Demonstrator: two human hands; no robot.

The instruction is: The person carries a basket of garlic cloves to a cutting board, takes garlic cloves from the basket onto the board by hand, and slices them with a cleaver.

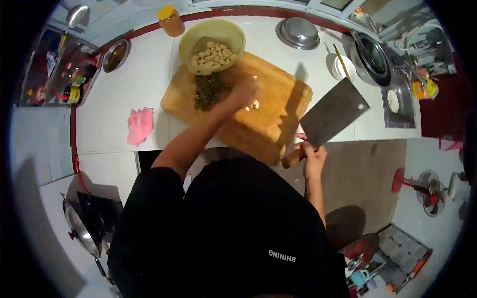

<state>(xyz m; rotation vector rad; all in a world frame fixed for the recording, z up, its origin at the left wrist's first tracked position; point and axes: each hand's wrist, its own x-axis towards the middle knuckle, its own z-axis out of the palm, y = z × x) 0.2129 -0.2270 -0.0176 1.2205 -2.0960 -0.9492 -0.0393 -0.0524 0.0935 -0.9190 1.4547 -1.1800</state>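
My right hand (314, 158) is wrapped round the wooden handle of a broad cleaver (334, 113), at the front right of the cutting board. The wide dark blade points up and away, just off the board's right side. My left hand (247, 93) is over the middle of the wooden cutting board (258, 131), blurred so that its fingers do not show clearly. Small pale pieces (255, 105) lie right beside it. To its left is a pile of chopped dark green herbs (206, 93). A yellow-green plastic basket (186, 38) holding pale round lumps (214, 55) rests at the board's far left edge.
A pink cloth (140, 126) lies on the white counter (109, 109) at left. Behind are a yellow-lidded jar (171, 22), an oil dish (117, 55) and an upturned metal bowl (300, 33). Rightward stand a white bowl (343, 68) with chopsticks and a sink (400, 119).
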